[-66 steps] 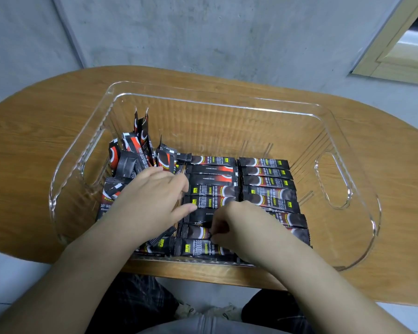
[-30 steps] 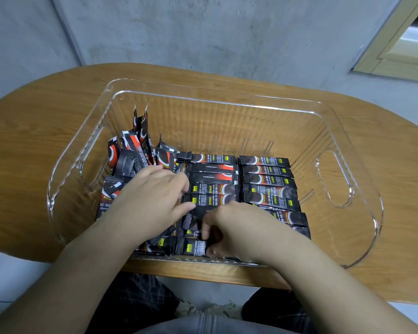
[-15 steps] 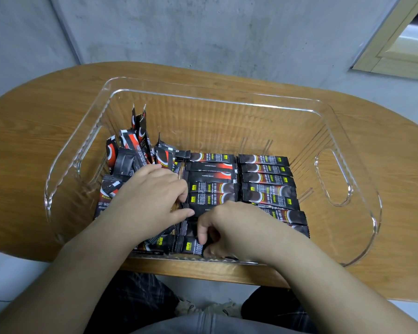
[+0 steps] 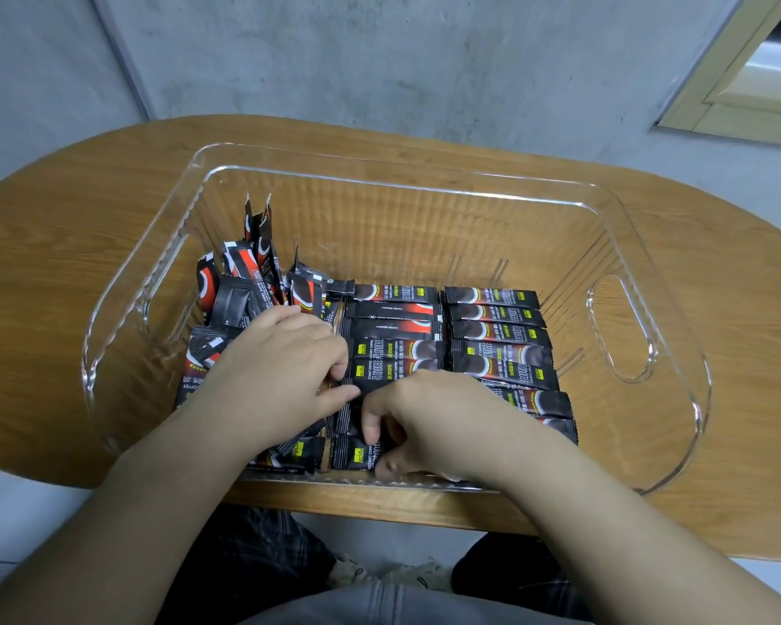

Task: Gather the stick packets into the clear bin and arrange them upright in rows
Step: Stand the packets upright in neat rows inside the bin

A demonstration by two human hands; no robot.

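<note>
A clear bin (image 4: 677, 444) stands on the oval wooden table (image 4: 64, 272). Black and red stick packets fill its near half: two tidy columns lying flat (image 4: 497, 327) in the middle and right, and a loose jumble (image 4: 244, 281) at the left, some tilted up. My left hand (image 4: 271, 367) lies palm down on the jumble, its fingertips against the middle column's left edge. My right hand (image 4: 429, 421) is curled at the near wall, thumb and fingers pinching a stick packet (image 4: 357, 455) at the bottom of the middle column.
The bin's far half and right end hold no packets; it has a cut-out handle (image 4: 623, 327) at the right. A grey concrete wall rises behind the table, with a door frame (image 4: 740, 83) at the upper right. My legs and shoes show under the table's near edge.
My right hand has slid leftward along the near wall and curled tighter on the bottom packet. The left hand has hardly moved.
</note>
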